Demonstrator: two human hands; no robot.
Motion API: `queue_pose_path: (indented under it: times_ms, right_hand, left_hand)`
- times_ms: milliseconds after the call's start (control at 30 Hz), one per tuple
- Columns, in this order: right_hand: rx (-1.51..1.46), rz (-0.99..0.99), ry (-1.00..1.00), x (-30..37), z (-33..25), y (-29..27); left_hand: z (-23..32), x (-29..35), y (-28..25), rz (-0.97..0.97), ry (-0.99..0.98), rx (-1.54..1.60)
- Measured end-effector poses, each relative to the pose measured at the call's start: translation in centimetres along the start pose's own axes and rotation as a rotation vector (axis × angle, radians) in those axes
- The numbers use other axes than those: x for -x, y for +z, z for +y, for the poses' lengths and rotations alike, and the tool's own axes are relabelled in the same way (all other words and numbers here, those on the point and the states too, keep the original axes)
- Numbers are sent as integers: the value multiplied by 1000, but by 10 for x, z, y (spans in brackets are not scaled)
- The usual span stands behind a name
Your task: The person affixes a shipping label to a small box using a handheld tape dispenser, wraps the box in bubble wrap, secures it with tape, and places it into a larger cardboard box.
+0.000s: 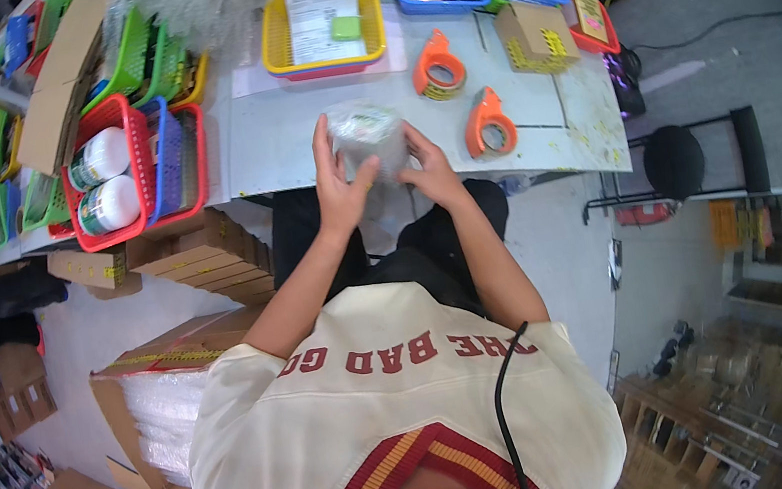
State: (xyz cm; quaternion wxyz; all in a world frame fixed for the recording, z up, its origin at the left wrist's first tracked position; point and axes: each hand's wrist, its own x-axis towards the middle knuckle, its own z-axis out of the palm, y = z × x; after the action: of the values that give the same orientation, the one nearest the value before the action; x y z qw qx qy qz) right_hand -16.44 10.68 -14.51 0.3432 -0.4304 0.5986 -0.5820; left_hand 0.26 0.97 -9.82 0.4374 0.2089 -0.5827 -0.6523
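Between my two hands, at the table's front edge, is a rounded bundle in clear bubble wrap; what lies inside it cannot be made out. My left hand grips its left side, thumb across the front. On the right side my right hand presses against it with bent fingers. Two orange tape dispensers lie to the right of the bundle. Beyond it stands a yellow basket with a printed sheet and a small green item in it.
Red basket with white tubs stands at the table's left. Blue baskets and a cardboard box line the back right. Bubble wrap is heaped at the back. Cartons sit below the left edge; a stool stands right.
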Motion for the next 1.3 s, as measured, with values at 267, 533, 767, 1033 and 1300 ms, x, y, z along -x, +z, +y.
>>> queue_pose_path:
  times_ms: [267,533,767,1033,1300]
  right_hand:
    - [79,73,151,14,-49,-2]
    - [3,124,305,21,-70,-3]
    - [-255,300,720,45,-11,3]
    - [-390,109,635,24,-3,32]
    - [-284,33,432,1,0,16]
  left_hand:
    - [0,-22,-4,26,-126,54]
    - [5,-32,-15,-116,-220,-199]
    - [-21,-27,-45,127,-253,-65]
    - [-25,-22,-96,222,-358,21]
    - [-16,-18,-80,87,-163,14]
